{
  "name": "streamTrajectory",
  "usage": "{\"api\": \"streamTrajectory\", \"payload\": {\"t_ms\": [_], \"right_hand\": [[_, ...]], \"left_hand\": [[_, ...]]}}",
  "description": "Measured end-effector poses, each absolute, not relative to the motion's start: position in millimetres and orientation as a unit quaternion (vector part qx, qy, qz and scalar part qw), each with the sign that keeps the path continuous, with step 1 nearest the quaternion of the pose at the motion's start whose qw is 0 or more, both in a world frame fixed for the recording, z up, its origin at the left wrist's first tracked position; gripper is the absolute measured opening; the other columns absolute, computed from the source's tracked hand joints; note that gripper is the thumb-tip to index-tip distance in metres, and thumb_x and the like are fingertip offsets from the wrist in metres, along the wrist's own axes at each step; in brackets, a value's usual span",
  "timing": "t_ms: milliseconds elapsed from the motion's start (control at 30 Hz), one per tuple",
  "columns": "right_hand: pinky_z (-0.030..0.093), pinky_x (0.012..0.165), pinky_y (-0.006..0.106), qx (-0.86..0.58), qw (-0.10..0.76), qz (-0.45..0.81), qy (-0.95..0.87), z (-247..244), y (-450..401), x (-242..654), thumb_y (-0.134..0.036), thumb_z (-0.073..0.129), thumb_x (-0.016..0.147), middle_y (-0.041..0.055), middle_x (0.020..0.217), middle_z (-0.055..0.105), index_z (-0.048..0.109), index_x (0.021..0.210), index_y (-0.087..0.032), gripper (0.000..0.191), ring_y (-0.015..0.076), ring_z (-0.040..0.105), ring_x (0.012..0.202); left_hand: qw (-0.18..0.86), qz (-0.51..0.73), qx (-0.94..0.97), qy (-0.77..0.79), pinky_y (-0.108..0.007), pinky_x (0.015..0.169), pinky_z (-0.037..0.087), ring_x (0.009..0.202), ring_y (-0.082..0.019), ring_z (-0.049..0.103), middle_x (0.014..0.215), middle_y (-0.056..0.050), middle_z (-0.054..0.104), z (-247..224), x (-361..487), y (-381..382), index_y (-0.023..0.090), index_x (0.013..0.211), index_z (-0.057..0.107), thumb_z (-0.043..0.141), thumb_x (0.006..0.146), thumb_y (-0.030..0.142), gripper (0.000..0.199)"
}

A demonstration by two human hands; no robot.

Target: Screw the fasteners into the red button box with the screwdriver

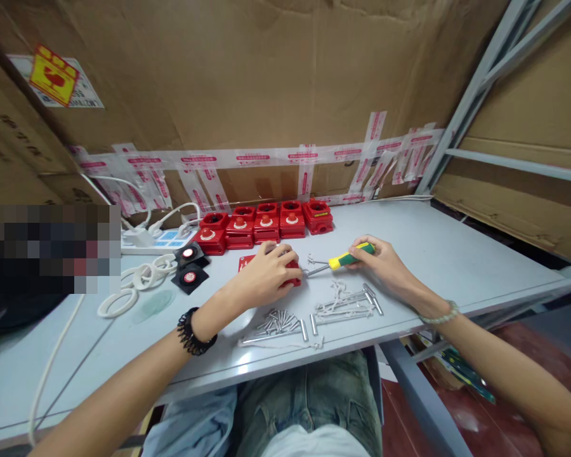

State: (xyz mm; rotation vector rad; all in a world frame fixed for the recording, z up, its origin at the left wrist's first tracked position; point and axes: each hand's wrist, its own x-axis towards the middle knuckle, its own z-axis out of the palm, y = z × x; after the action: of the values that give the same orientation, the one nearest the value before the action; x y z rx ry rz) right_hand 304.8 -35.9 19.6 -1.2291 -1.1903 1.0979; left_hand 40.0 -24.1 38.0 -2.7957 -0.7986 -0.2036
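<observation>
My left hand point(266, 274) presses down on a red box point(292, 271) near the middle of the tabletop point(457, 254), fingers closed over it. My right hand point(380, 260) grips a screwdriver point(345, 259), its tip at the box's side. By my judgement this box is mid-assembly: five red boxes point(266, 225) stand in a row toward the far edge, some of them open-topped. Loose screws point(278, 320) and metal pins point(347, 304) lie near the front edge.
</observation>
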Motion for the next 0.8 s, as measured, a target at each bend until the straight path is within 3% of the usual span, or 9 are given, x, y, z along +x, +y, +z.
{"api": "streamTrajectory", "payload": {"t_ms": [367,433,500,600,800], "right_hand": [[0.061,0.063,0.022,-0.506,0.527,0.485,-0.481,15.2,-33.2,306.7,-0.022,0.076,0.074,0.0001,0.074,0.067,0.058,0.080,-0.017,0.019,0.0137,0.072,0.063],[0.061,0.065,0.022,-0.502,0.525,0.498,-0.473,13.5,-32.5,307.8,-0.022,0.076,0.075,0.0009,0.076,0.067,0.058,0.081,-0.016,0.019,0.0144,0.073,0.066],[0.062,0.067,0.022,-0.499,0.519,0.515,-0.464,11.9,-31.9,309.1,-0.022,0.076,0.075,0.0025,0.079,0.069,0.059,0.081,-0.016,0.019,0.0154,0.074,0.070],[0.064,0.069,0.025,-0.497,0.509,0.539,-0.451,9.9,-31.1,310.7,-0.023,0.078,0.074,0.0041,0.079,0.070,0.060,0.080,-0.015,0.020,0.0167,0.074,0.072],[0.063,0.071,0.023,-0.491,0.497,0.567,-0.437,8.3,-29.8,309.1,-0.018,0.078,0.074,0.0057,0.080,0.072,0.061,0.078,-0.014,0.017,0.0157,0.074,0.073]], "left_hand": [[0.091,-0.073,-0.955,-0.272,-0.050,0.097,0.036,0.116,-0.028,0.050,0.115,-0.008,0.060,38.8,37.7,-23.4,0.026,0.105,0.068,0.056,0.091,0.023,0.018],[0.069,-0.103,-0.951,-0.283,-0.050,0.100,0.038,0.122,-0.030,0.047,0.126,-0.011,0.054,38.4,35.1,-22.7,0.025,0.118,0.061,0.060,0.089,0.023,0.030],[0.037,-0.142,-0.942,-0.301,-0.050,0.102,0.040,0.128,-0.032,0.042,0.138,-0.015,0.043,37.2,31.3,-20.7,0.024,0.133,0.049,0.067,0.083,0.022,0.053],[-0.021,-0.192,-0.928,-0.320,-0.048,0.108,0.040,0.134,-0.033,0.038,0.145,-0.017,0.033,34.3,24.8,-15.9,0.023,0.142,0.036,0.075,0.075,0.024,0.078],[-0.061,-0.216,-0.911,-0.347,-0.049,0.113,0.035,0.138,-0.033,0.036,0.146,-0.016,0.033,31.8,14.4,-8.3,0.024,0.143,0.030,0.077,0.072,0.031,0.086]]}}
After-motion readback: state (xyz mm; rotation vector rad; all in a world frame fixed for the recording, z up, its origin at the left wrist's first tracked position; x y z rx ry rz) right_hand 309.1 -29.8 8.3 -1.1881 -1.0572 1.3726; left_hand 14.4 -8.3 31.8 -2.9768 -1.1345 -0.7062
